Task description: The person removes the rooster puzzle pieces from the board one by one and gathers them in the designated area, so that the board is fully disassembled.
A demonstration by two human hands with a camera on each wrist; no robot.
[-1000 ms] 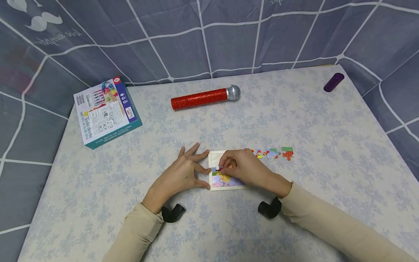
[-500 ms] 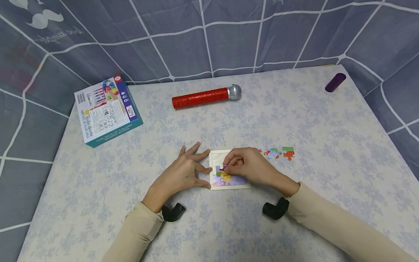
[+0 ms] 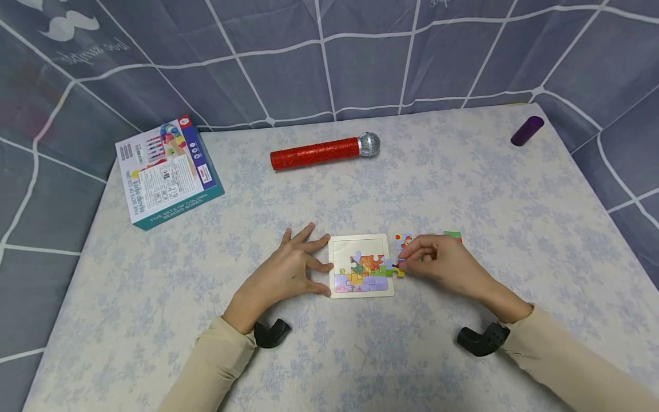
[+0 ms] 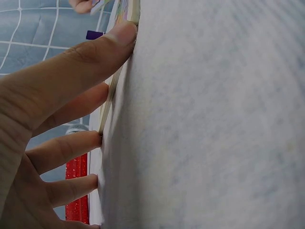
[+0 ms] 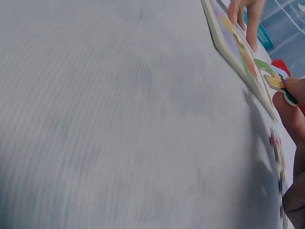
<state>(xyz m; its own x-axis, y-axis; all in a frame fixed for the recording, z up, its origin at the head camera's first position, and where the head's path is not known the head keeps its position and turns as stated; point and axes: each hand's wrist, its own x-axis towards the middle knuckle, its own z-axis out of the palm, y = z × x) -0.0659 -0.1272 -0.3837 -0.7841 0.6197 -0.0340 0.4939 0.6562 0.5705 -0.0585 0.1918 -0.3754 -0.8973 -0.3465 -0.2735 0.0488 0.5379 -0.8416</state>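
Observation:
A square puzzle board (image 3: 344,249) with a pale frame lies flat on the table, several colourful pieces fitted in its lower part and middle. My left hand (image 3: 285,269) rests at its left side, thumb and fingers spread, some fingertips touching the frame's edge. Between thumb and fingers, my right hand (image 3: 453,266) pinches a puzzle piece (image 5: 275,81) with yellow, green and dark parts, held by the board's right edge. In the right wrist view the piece is raised above the table. Loose puzzle pieces (image 3: 404,239) lie right of the board, partly hidden by my right hand.
A red glittery microphone (image 3: 315,154) lies behind the board. At the back left stands a beaded-toy box (image 3: 170,174). A purple cylinder (image 3: 527,131) sits at the far right corner. Grey checked cloth (image 3: 365,68) hangs behind the patterned tablecloth (image 3: 329,366).
My right hand has moved right from over the board to its right edge, carrying the pinched puzzle piece and uncovering the fitted pieces. The left hand stays in place.

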